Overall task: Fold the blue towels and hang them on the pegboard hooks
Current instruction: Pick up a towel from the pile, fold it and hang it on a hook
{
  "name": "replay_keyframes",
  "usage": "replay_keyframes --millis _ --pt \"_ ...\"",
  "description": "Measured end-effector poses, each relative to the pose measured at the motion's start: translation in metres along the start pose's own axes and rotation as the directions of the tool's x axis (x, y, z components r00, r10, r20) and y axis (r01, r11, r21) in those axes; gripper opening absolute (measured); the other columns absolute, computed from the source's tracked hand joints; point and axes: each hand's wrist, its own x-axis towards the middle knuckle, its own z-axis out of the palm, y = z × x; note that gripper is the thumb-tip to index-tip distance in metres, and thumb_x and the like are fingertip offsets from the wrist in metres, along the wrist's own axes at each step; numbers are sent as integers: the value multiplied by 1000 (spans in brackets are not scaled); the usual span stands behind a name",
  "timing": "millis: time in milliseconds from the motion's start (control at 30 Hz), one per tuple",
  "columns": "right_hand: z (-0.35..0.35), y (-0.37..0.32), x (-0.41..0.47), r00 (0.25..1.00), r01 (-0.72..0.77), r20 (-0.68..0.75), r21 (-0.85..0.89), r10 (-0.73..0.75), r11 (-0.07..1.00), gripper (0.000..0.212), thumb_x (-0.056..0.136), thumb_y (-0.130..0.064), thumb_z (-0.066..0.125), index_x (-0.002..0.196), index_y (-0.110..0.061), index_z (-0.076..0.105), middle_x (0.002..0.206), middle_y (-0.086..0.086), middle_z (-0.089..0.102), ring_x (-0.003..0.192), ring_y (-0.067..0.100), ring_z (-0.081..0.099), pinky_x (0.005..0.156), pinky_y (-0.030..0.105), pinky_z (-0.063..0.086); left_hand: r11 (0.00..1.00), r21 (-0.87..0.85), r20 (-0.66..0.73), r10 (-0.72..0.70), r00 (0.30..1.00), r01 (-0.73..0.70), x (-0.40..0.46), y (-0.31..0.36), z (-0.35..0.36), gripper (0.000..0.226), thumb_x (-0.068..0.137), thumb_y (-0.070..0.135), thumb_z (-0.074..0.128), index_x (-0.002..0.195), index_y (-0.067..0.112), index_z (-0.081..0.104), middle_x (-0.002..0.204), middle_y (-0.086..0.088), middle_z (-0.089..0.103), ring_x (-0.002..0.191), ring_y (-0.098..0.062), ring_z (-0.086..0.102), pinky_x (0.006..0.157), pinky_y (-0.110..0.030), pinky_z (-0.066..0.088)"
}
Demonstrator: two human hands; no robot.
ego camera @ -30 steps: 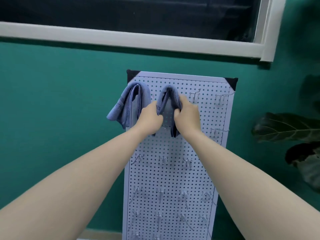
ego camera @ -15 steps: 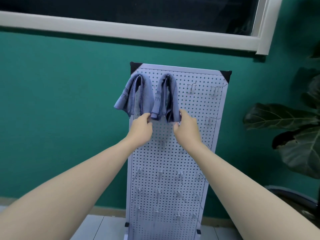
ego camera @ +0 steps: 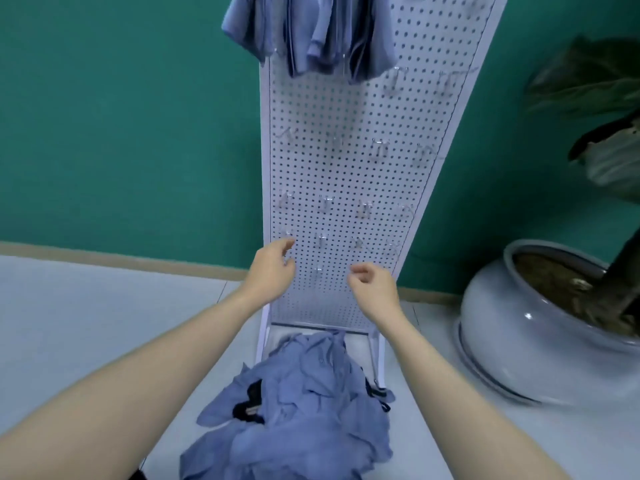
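Two folded blue towels hang side by side from hooks at the top of the white pegboard, cut off by the frame's upper edge. On the floor at the board's foot lies a crumpled heap of blue towels. My left hand and my right hand hover in front of the lower pegboard, above the heap. Both have loosely curled fingers and hold nothing.
Several small metal hooks stick out of the pegboard in rows. A large grey ceramic plant pot with a leafy plant stands on the floor at the right. The teal wall is behind the board.
My hands let go of the hung towel and dropped from the top of the board to its lower part. The view tilted down, bringing the towel heap on the floor into sight.
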Motion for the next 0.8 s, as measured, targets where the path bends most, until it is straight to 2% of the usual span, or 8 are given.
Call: replay_keyframes --millis 167,267,333,400,533,633,700,800 --pt "37 87 -11 963 -184 167 -168 212 969 28 100 -14 60 127 -6 64 104 3 64 96 19 58 80 24 43 987 59 190 -156 969 147 -29 -60 54 48 99 0 51 146 1 52 148 -15 56 138 -30 53 116 -32 38" --pt "52 128 -17 936 -244 200 -220 288 944 28 97 -16 63 123 -8 68 96 0 66 97 22 64 86 27 49 979 79 260 -205 944 190 -46 -92 79 43 99 0 53 141 1 57 142 -15 61 131 -28 58 104 -22 40" --pt "64 154 -21 919 -261 234 -238 316 935 29 93 -15 69 121 -7 69 107 7 72 107 27 68 97 35 53 974 96 297 -225 928 206 -58 -110 94 38 98 1 55 136 4 62 133 -11 66 121 -26 62 93 -17 39" --pt "74 174 -26 908 -247 271 -268 319 931 34 90 -13 73 123 -5 69 121 13 72 115 30 67 103 41 51 971 117 372 -238 897 209 -67 -127 107 37 98 0 56 132 7 66 128 -5 65 117 -23 61 92 -18 40" --pt "86 200 -33 889 -220 319 -334 329 917 57 90 -24 77 140 -6 58 139 11 63 129 30 58 106 39 47 970 141 470 -240 849 197 -73 -147 129 37 99 7 61 135 9 64 131 -13 68 117 -22 62 92 -23 45" --pt "98 219 -35 892 -184 329 -360 309 915 58 87 -30 80 137 -10 61 132 8 68 122 29 62 100 40 50 976 152 539 -214 815 156 -74 -161 142 52 95 11 70 145 10 55 135 -2 61 122 -12 54 93 -11 34" --pt "107 226 -36 908 -162 317 -339 274 927 45 89 -26 79 129 -11 66 123 6 70 115 27 65 95 39 52 979 151 575 -203 793 141 -76 -174 154 61 91 12 75 148 13 53 141 -4 60 131 -20 56 106 -21 39" --pt "115 230 -32 945 -102 263 -332 196 938 7 94 -18 70 91 -13 67 96 7 67 92 28 62 73 36 44 982 106 547 -189 816 157 -78 -186 169 39 86 7 77 125 9 71 117 -5 73 106 -21 66 99 -41 52"
